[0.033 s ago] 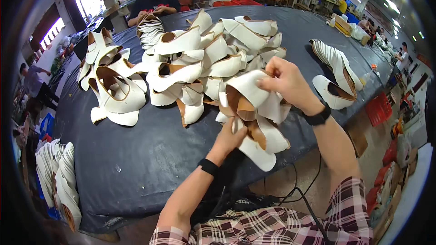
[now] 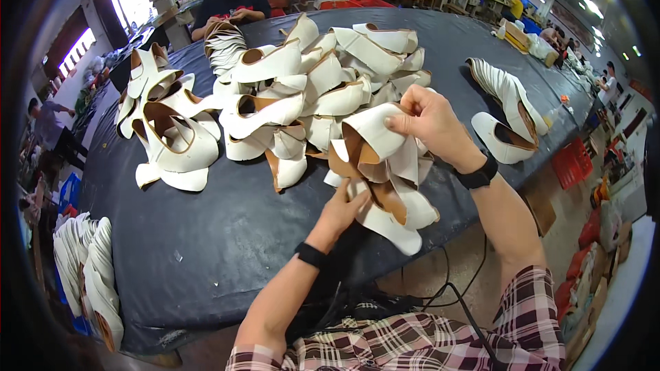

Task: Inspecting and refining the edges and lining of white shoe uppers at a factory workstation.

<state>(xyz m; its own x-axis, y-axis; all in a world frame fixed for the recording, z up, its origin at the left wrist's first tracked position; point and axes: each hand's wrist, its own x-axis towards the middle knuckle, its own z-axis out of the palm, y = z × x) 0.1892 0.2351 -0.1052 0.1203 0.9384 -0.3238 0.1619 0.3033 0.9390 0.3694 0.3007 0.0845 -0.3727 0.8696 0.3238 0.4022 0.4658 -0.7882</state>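
My right hand (image 2: 430,120) pinches the top edge of a white leather shoe upper (image 2: 375,134) with a tan lining, held up over the near edge of the dark table (image 2: 227,233). My left hand (image 2: 344,209) grips the lower part of the same bunch of white uppers (image 2: 395,209), which hangs past the table's edge. Just beyond my hands lies a big heap of white uppers (image 2: 309,96).
A second group of uppers (image 2: 172,130) lies at the table's left, and a stacked row (image 2: 509,106) at its right. More stacks (image 2: 89,275) stand at the lower left. A person in black (image 2: 230,0) works at the far side. Cables (image 2: 447,288) hang below.
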